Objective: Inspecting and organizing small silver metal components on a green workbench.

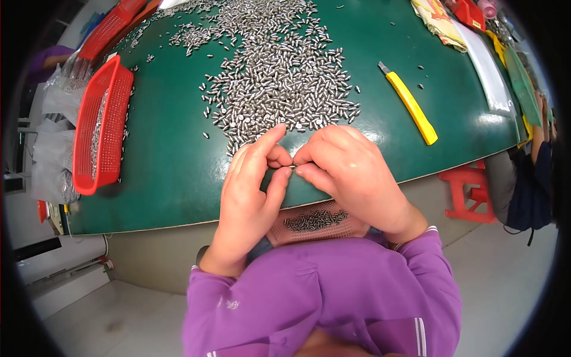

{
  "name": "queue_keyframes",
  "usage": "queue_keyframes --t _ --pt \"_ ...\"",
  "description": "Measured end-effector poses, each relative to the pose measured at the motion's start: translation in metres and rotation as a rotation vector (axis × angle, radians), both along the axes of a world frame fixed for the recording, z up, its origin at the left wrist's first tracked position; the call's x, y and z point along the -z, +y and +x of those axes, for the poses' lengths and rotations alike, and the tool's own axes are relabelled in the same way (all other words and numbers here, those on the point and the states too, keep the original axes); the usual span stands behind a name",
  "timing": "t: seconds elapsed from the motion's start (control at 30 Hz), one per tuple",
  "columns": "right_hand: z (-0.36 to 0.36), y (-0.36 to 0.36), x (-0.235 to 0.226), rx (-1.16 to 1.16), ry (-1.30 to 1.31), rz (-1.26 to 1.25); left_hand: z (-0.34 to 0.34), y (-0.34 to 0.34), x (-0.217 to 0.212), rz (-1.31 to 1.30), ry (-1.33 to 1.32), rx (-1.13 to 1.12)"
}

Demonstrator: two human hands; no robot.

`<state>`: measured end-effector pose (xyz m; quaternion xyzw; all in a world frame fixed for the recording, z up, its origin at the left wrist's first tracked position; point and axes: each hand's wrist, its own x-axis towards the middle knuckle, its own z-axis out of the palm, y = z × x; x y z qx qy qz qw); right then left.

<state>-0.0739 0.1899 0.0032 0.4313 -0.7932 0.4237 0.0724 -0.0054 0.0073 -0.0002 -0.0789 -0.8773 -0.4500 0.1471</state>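
Our left hand (pixel 245 189) and right hand (pixel 357 172) meet at the fingertips, thumbs and fingers pinched on one small metal piece (pixel 292 166) above the near edge of the green tabletop (pixel 172 178). Loose pile (pixel 279 77) of metal pieces just beyond; yellow knife (pixel 411 109) to our right, red basket (pixel 122 89) to our left. Below the edge, by our lap, a pink basket (pixel 286 236) holds more.

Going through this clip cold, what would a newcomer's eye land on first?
Probably the big spread of small silvery metal parts across the middle of the green tabletop. Next might come the bright yellow cutter lying to its right and the long red basket on the table's left. At the near edge of the spread, the left hand and right hand meet at a tiny piece.
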Motion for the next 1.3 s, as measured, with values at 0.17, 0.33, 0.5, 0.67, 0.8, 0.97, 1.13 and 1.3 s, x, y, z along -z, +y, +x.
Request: queue_keyframes --t 0.17,0.33,0.5,0.67,0.8,0.97,1.13,1.3 --pt "0.0008 -0.0021 -0.0009 -0.001 0.007 -0.003 0.0013 0.0001 0.0042 -0.026 0.049 -0.046" --pt "0.0015 -0.0019 0.0011 0.011 -0.001 -0.005 0.0047 0.0003 0.0047 -0.108 0.098 -0.085" --pt "0.0018 -0.0039 0.0012 0.021 0.011 -0.011 0.0035 0.0005 0.0006 -0.078 0.058 -0.038" --pt "0.0012 -0.0042 0.0014 0.011 0.015 -0.009 0.0033 0.0009 0.0 -0.045 0.043 -0.031" --pt "0.001 -0.0038 0.0011 0.018 -0.041 -0.026 0.0026 -0.0002 0.002 -0.016 0.025 -0.011" --pt "0.0004 -0.0041 -0.0002 0.014 -0.064 -0.036 0.0026 -0.0007 0.0029 -0.027 0.023 -0.019" --pt "0.0011 -0.0036 -0.002 0.027 -0.093 -0.051 0.0034 -0.0007 -0.0001 -0.039 0.014 -0.016" --pt "-0.0002 -0.0031 -0.0026 0.04 -0.1 -0.055 0.0044 -0.003 0.0007 -0.006 0.014 -0.013"
